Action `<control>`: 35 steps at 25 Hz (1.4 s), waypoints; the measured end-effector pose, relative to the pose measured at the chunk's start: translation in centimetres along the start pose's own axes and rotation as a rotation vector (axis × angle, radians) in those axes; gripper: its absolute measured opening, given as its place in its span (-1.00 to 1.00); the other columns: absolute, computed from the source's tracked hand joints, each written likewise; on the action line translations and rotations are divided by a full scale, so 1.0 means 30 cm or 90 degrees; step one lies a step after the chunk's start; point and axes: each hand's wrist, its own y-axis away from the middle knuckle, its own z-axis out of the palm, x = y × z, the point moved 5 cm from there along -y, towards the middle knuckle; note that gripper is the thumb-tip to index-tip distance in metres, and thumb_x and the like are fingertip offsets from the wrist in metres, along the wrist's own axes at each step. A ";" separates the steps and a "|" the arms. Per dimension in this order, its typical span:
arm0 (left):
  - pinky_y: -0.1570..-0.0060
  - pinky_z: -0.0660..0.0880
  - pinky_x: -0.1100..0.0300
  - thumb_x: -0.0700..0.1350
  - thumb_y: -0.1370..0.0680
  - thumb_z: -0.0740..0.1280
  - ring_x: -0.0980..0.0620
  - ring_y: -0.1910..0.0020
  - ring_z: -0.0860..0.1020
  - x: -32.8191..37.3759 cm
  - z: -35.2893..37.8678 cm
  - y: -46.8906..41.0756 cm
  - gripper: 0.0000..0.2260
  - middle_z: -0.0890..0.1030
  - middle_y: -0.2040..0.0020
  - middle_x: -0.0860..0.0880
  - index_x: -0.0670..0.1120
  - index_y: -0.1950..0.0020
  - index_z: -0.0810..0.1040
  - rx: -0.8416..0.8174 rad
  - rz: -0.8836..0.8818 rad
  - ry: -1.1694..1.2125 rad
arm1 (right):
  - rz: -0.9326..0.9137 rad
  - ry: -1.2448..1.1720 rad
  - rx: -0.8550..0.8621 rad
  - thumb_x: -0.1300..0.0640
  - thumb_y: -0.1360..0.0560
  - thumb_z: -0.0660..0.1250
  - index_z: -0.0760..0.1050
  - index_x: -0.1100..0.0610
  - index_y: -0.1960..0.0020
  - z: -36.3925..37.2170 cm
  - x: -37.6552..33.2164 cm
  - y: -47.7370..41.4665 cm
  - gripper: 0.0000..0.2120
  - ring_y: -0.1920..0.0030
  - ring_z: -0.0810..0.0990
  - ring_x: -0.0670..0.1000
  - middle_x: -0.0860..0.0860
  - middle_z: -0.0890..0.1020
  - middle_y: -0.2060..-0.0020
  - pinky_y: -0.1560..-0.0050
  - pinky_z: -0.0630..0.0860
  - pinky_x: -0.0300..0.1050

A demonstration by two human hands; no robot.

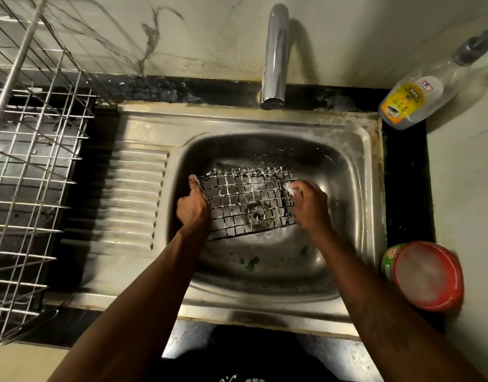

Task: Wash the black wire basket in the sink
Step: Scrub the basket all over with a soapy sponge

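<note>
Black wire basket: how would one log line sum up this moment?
black wire basket: soapy, in sink | left hand: grips basket's left edge | right hand: holds soapy pad to right end | tap: no water seen

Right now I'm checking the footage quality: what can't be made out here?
Head view:
Pad in the right hand: mostly covered by fingers and foam.
Fingers of the left hand: hidden under its own back, at the basket edge.
Bottle label: too blurred to read.
Rack: cut off by left edge.
</note>
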 end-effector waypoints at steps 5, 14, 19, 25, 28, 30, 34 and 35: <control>-0.35 0.35 -0.03 0.38 -0.58 0.13 -0.28 -0.37 0.45 -0.024 0.015 -0.014 -0.20 0.50 -0.38 -0.30 -0.33 -0.40 0.44 -0.030 0.009 -0.016 | 0.031 0.014 0.026 0.38 -0.48 0.39 0.64 0.25 0.07 -0.036 0.051 0.142 -0.90 0.20 0.61 0.14 0.17 0.66 0.17 0.19 0.28 -0.34; -0.33 0.42 -0.13 0.47 -0.52 0.11 -0.31 -0.31 0.48 -0.032 0.016 -0.021 -0.12 0.52 -0.34 -0.32 -0.32 -0.38 0.46 -0.041 -0.006 -0.037 | 0.038 0.074 -0.030 0.36 -0.50 0.31 0.62 0.20 -0.02 0.033 -0.013 -0.140 -0.82 0.05 0.59 0.20 0.17 0.65 0.06 0.11 0.44 -0.12; -0.38 0.35 -0.06 0.41 -0.59 0.06 -0.29 -0.38 0.44 -0.016 0.017 -0.030 -0.20 0.48 -0.39 -0.30 -0.28 -0.44 0.43 -0.047 0.026 -0.085 | 0.077 0.090 -0.033 0.38 -0.40 0.37 0.58 0.24 0.09 -0.026 0.083 0.175 -0.88 0.21 0.61 0.21 0.21 0.65 0.21 0.25 0.38 -0.14; -0.37 0.35 -0.08 0.37 -0.61 0.06 -0.30 -0.39 0.44 -0.020 0.019 0.054 -0.21 0.47 -0.39 -0.31 -0.33 -0.42 0.41 -0.014 -0.021 -0.006 | 0.205 0.009 0.030 0.27 -0.42 0.38 0.56 0.12 0.13 -0.060 -0.054 0.294 -0.92 0.28 0.56 0.00 0.01 0.64 0.27 0.29 0.49 -0.16; -0.36 0.40 -0.08 0.40 -0.60 0.03 -0.27 -0.36 0.47 -0.017 0.034 0.072 -0.22 0.51 -0.37 -0.26 -0.25 -0.43 0.44 -0.013 -0.023 -0.023 | 0.079 -0.075 0.158 0.31 -0.46 0.35 0.61 0.17 0.08 -0.064 -0.199 0.294 -0.90 0.25 0.61 0.04 0.08 0.67 0.23 0.25 0.55 -0.13; -0.35 0.42 -0.06 0.43 -0.59 -0.03 -0.25 -0.35 0.49 -0.029 0.047 0.057 -0.22 0.53 -0.35 -0.22 -0.19 -0.43 0.46 -0.026 -0.022 -0.079 | -0.058 -0.116 0.162 0.36 -0.47 0.36 0.63 0.23 0.07 -0.042 -0.319 0.290 -0.89 0.20 0.62 0.07 0.11 0.67 0.19 0.18 0.54 -0.14; -0.35 0.39 -0.07 0.41 -0.60 0.01 -0.27 -0.36 0.48 -0.042 0.027 0.083 -0.22 0.53 -0.35 -0.24 -0.24 -0.40 0.47 -0.009 -0.043 -0.036 | -0.126 -0.077 0.127 0.44 -0.44 0.37 0.63 0.26 0.04 -0.020 -0.306 0.286 -0.83 0.18 0.62 0.08 0.14 0.67 0.15 0.13 0.59 -0.13; -0.35 0.38 -0.07 0.40 -0.60 0.01 -0.27 -0.36 0.48 -0.040 0.022 0.086 -0.22 0.53 -0.35 -0.25 -0.26 -0.40 0.47 0.001 -0.041 -0.028 | -0.067 -0.070 0.148 0.43 -0.44 0.38 0.62 0.24 0.05 -0.032 -0.252 0.269 -0.84 0.20 0.63 0.09 0.14 0.68 0.17 0.17 0.59 -0.08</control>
